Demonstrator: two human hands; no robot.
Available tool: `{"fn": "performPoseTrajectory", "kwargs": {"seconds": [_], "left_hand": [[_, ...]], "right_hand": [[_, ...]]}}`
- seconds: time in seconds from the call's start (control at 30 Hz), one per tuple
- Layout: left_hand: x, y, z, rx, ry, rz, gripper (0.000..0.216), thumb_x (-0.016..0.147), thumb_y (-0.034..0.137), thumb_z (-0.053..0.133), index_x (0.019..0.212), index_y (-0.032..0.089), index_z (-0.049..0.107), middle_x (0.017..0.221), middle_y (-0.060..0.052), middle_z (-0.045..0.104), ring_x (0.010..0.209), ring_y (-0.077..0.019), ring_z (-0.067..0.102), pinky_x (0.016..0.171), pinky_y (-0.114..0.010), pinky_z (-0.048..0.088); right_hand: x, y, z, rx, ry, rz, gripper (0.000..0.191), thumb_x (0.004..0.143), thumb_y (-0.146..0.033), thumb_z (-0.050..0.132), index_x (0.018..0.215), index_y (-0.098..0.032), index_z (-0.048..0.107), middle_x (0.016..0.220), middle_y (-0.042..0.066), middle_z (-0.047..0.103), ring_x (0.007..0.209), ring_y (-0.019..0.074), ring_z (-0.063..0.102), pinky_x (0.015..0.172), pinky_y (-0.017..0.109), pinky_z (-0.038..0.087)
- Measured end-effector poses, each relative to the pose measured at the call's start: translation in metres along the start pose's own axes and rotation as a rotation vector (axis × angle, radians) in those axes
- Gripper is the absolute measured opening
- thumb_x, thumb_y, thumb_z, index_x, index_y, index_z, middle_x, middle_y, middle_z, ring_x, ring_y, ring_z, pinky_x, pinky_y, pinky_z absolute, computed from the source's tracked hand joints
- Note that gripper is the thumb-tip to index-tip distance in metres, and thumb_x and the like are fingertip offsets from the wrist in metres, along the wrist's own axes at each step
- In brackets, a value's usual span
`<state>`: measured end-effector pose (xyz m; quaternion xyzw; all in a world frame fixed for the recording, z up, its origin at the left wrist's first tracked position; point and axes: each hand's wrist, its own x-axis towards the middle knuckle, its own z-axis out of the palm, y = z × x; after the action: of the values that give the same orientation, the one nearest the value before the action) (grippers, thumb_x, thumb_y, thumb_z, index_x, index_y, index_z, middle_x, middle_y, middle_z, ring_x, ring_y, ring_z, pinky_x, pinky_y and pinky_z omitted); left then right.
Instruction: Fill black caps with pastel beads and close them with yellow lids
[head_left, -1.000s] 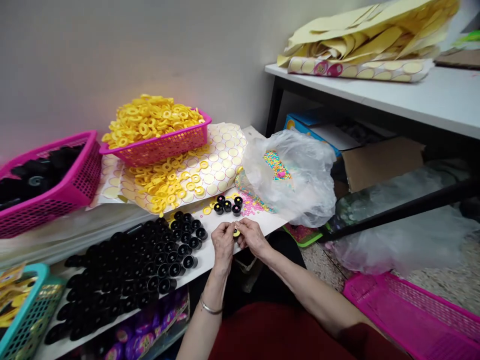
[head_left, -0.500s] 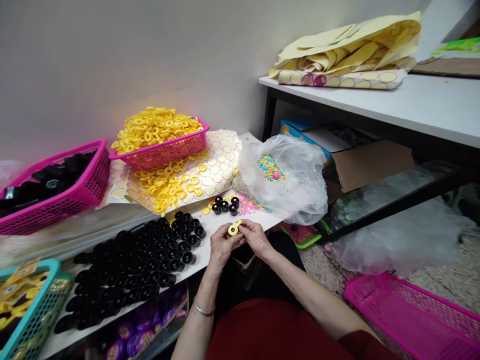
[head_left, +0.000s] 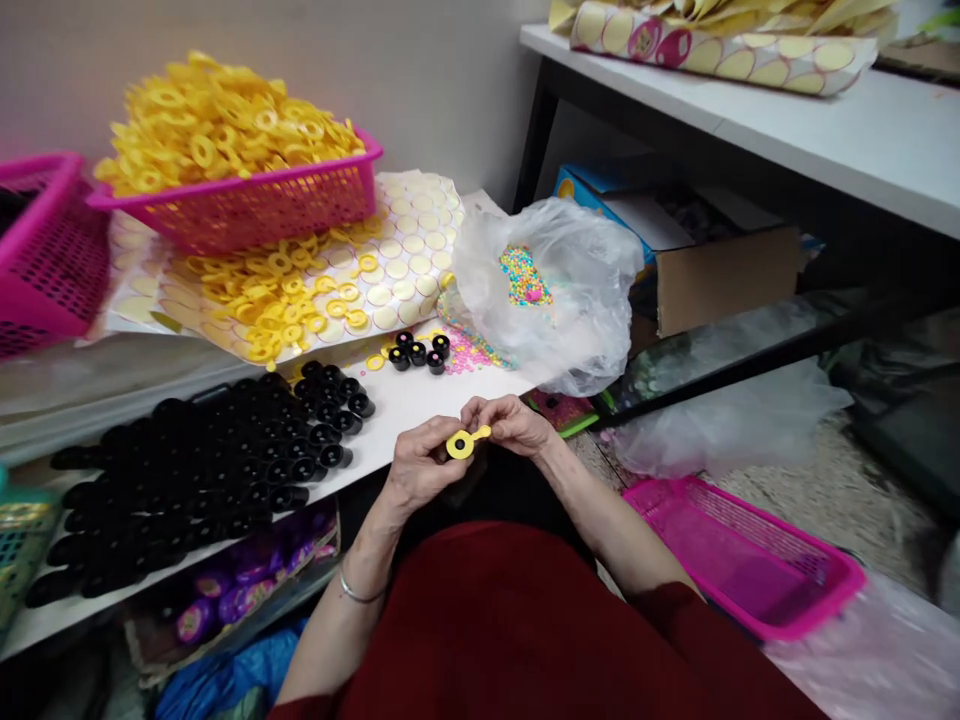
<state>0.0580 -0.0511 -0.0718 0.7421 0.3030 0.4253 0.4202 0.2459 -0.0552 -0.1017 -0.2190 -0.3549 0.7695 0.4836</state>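
In front of my chest I hold a yellow plastic ring with a tab. A dark round centre shows through the ring, perhaps part of a black cap behind it. My left hand is closed around the ring's left side. At the tab on the other side, my right hand has its fingers pinched together. Just beyond my hands, a few black caps with small coloured dots in the middle stand on the white table. Many more black caps stand in rows to the left.
A pink basket heaped with yellow rings stands on a printed sheet, with loose rings spilled before it. A plastic bag holds coloured beads. At right are a higher white table and a pink basket near the floor.
The view has tilted down and come closer to the table. The ring has turned in my hands, so its tab now points right, and my right fingers are at the tab.
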Motion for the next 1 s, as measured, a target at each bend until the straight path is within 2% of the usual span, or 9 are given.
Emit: {"fn": "performPoseTrajectory", "kwargs": {"seconds": [0.1,0.27,0.4,0.53,0.67,0.73,0.83,1.0], "left_hand": [[-0.002,0.005,0.006,-0.026,0.008,0.020,0.023,0.068,0.014,0.067,0.090,0.017,0.073,0.075,-0.003,0.068,0.063,-0.0091,0.059,0.055,-0.018,0.044],[-0.004,0.003,0.015,-0.002,-0.027,-0.007,0.022,0.067,0.015,0.066,0.088,0.017,0.073,0.072,-0.002,0.067,0.058,-0.0079,0.055,0.051,-0.018,0.042],[-0.006,0.003,0.014,0.058,-0.141,-0.041,0.018,0.068,0.013,0.061,0.082,0.016,0.072,0.071,-0.002,0.066,0.061,-0.0095,0.056,0.054,-0.019,0.043],[-0.010,0.001,0.012,0.148,-0.257,-0.055,0.017,0.066,0.009,0.058,0.076,0.016,0.069,0.072,-0.001,0.063,0.061,-0.0096,0.054,0.054,-0.020,0.040],[-0.012,-0.002,0.015,0.227,-0.264,0.014,0.020,0.065,0.007,0.056,0.078,0.016,0.068,0.074,-0.002,0.062,0.065,-0.0112,0.056,0.058,-0.021,0.042],[-0.011,-0.003,0.016,0.226,-0.241,0.045,0.020,0.068,0.008,0.055,0.082,0.016,0.068,0.077,-0.002,0.064,0.068,-0.0119,0.058,0.061,-0.022,0.044],[-0.010,-0.006,0.015,0.225,-0.194,0.041,0.014,0.071,0.012,0.058,0.081,0.017,0.067,0.074,-0.002,0.063,0.065,-0.0113,0.058,0.059,-0.022,0.044],[-0.009,-0.010,0.013,0.189,-0.144,0.081,0.018,0.072,0.014,0.062,0.088,0.017,0.067,0.083,-0.004,0.068,0.073,-0.0136,0.063,0.064,-0.023,0.048]], "right_hand": [[-0.007,0.006,0.002,0.017,0.046,0.025,0.033,0.055,-0.036,0.088,0.069,-0.013,0.069,0.087,0.002,0.062,0.075,0.0110,0.060,0.070,0.024,0.049],[-0.015,0.015,0.007,0.062,0.134,0.138,0.042,0.048,-0.031,0.091,0.071,-0.013,0.062,0.078,-0.001,0.063,0.068,0.0082,0.060,0.061,0.018,0.050],[-0.019,0.012,0.002,0.042,0.107,0.249,0.043,0.046,-0.028,0.091,0.072,-0.013,0.060,0.074,-0.002,0.065,0.063,0.0086,0.062,0.059,0.020,0.053],[-0.014,0.008,-0.002,-0.095,0.044,0.401,0.042,0.039,-0.018,0.090,0.065,-0.011,0.058,0.061,-0.004,0.064,0.052,0.0060,0.058,0.050,0.015,0.048],[-0.005,0.004,0.002,-0.141,0.086,0.521,0.048,0.038,-0.007,0.085,0.078,-0.014,0.058,0.063,-0.005,0.065,0.053,0.0078,0.060,0.049,0.016,0.048],[-0.003,0.001,0.006,-0.139,0.072,0.536,0.050,0.040,-0.005,0.082,0.084,-0.013,0.060,0.068,-0.004,0.067,0.058,0.0083,0.062,0.054,0.017,0.050],[0.000,-0.004,0.013,-0.159,0.065,0.519,0.041,0.042,-0.006,0.079,0.080,-0.011,0.064,0.073,-0.002,0.068,0.062,0.0084,0.062,0.057,0.017,0.049],[-0.002,0.002,0.021,-0.215,0.230,0.389,0.038,0.041,-0.009,0.075,0.077,-0.010,0.067,0.063,-0.004,0.065,0.055,0.0081,0.055,0.052,0.019,0.043]]}}
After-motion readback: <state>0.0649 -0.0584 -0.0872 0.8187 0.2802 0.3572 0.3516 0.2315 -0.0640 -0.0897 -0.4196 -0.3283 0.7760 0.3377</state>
